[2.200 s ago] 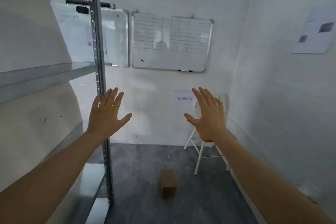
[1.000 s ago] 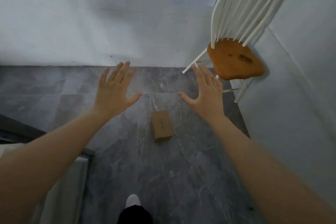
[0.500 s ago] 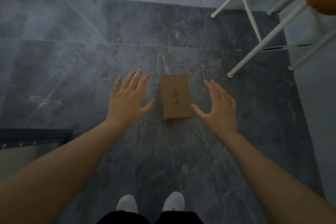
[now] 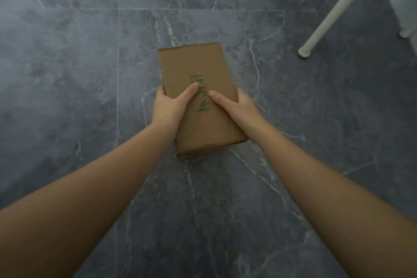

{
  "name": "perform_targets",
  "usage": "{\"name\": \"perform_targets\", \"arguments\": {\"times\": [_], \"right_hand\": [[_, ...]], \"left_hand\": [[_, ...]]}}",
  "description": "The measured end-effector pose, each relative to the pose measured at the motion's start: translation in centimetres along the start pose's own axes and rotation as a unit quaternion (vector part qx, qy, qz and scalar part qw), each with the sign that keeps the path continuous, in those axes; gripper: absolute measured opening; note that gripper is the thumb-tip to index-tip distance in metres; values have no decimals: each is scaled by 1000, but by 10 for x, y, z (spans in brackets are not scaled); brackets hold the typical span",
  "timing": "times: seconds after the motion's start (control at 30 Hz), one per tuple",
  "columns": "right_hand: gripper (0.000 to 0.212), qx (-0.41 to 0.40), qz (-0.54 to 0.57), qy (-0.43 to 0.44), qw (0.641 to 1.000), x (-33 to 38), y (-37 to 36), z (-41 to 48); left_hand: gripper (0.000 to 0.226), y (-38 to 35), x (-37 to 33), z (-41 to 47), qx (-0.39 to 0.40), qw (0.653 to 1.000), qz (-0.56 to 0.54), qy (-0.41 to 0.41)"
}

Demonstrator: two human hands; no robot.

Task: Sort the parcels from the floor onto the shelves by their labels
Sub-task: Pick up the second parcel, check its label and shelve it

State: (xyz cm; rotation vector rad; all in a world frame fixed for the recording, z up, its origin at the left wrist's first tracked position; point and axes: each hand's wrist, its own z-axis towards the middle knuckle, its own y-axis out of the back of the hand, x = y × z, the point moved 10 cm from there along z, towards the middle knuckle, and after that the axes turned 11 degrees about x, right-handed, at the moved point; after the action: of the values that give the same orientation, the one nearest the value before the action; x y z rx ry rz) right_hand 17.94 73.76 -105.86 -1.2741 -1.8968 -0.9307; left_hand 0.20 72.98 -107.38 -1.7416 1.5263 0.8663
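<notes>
A brown cardboard parcel (image 4: 194,67) with green handwriting on its top face is in the middle of the view, over the dark grey marble floor. My left hand (image 4: 169,108) grips its left side, thumb lying on the top face. My right hand (image 4: 237,106) grips its right side, thumb also on top. The fingers of both hands are hidden under the box. Whether the parcel rests on the floor or is lifted off it I cannot tell. No shelf shows in this view.
White chair legs (image 4: 334,9) slant across the upper right corner, one foot resting on the floor close to the parcel's right. Grey tiled floor (image 4: 67,74) spreads all around.
The view dropped from the wall and shelf to the floor. Both open hands came down on either side of the parcel and have closed on it.
</notes>
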Motion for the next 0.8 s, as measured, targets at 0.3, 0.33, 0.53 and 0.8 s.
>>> {"name": "perform_targets", "arguments": {"times": [0.3, 0.33, 0.53, 0.8], "right_hand": [[56, -14, 52, 24, 998, 83, -6, -90], [57, -16, 51, 27, 998, 105, -3, -106], [59, -47, 36, 61, 996, 265, 27, -205], [60, -87, 7, 171, 981, 527, 94, -348]], "left_hand": [[56, 9, -88, -97, 20, 998, -49, -21], [55, 10, -109, -113, 21, 998, -48, -25], [50, 2, -269, -213, 76, 993, -76, -51], [49, -15, -534, -363, 91, 979, -60, -171]]}}
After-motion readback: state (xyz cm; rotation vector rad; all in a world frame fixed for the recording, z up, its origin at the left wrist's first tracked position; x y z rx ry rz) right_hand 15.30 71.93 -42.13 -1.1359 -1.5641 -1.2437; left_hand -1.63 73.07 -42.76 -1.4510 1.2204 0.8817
